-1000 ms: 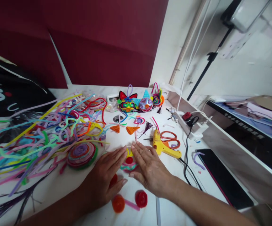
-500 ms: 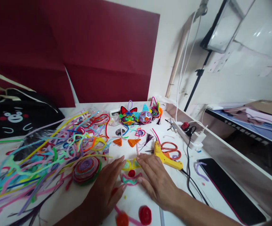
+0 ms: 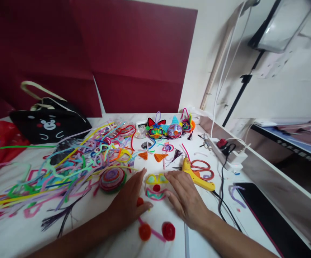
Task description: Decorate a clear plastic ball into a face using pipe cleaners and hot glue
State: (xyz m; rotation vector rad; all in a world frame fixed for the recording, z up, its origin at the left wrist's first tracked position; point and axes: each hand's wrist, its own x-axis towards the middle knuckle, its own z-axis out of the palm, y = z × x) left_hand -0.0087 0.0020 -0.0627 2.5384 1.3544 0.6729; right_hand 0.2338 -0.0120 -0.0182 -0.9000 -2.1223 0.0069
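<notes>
Between my two hands lies a pipe-cleaner face (image 3: pixel 156 187) with yellow eyes, a red nose and a pink-and-teal mouth, on a white sheet (image 3: pixel 145 165). My left hand (image 3: pixel 130 200) rests at its left side, fingers stretched forward and thumb apart. My right hand (image 3: pixel 186 195) lies along its right side, fingers extended, the tips at or very near the edge. Neither hand grips anything. By my left thumb sits a red-orange ball, partly hidden. Nearer me are an orange coil (image 3: pixel 144 232), a red coil (image 3: pixel 168 231) and a pink pipe cleaner (image 3: pixel 158 235). Two orange triangles (image 3: pixel 160 157) lie beyond the face.
A yellow glue gun (image 3: pixel 198 178) and orange-handled scissors (image 3: pixel 202 168) lie right of my hands, beside a power strip (image 3: pixel 226 156) and a black phone (image 3: pixel 272 218). Left are heaped pipe cleaners (image 3: pixel 90 161) and a round coiled piece (image 3: pixel 112 180). Finished ornaments (image 3: pixel 174 129) stand behind.
The view has swung left, so everything sits further right and more of the bag and a red plastic bag show. My hands stay around the face with fingers stretched out.
</notes>
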